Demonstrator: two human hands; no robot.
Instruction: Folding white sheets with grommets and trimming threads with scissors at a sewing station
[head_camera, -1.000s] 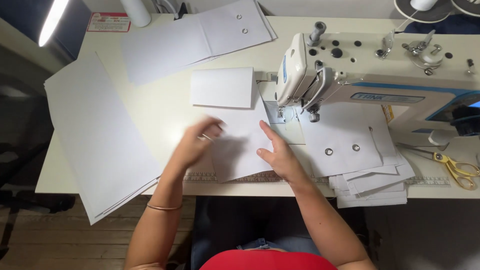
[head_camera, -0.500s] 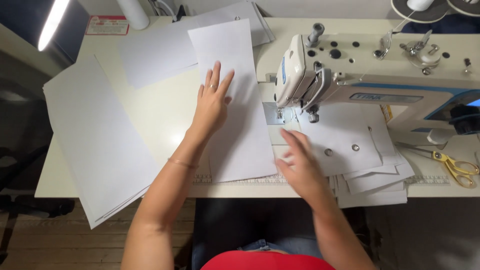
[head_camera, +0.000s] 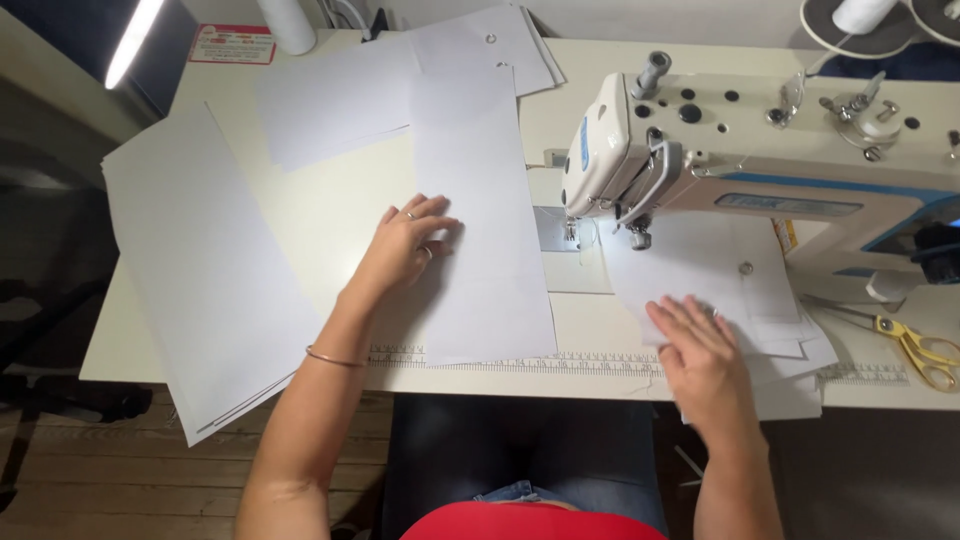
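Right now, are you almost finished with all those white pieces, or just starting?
Somewhere in the middle, it seems. The small pieces with metal snaps, stacked beside the sewing machine, look already worked. In hand: the left hand lies flat on a long white piece unfolded before the needle, and the right hand rests on that small stack. A large white stack at the table's left edge looks untouched.

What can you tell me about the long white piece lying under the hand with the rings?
The long white piece is a plain, thin rectangular sheet, paper or stiff fabric by its look. It lies flat and unfolded on the cream sewing table, running lengthwise from the table's front edge toward the back. The left hand rests flat on its left side. Its right edge lies beside the sewing machine, and its far end overlaps other white sheets.
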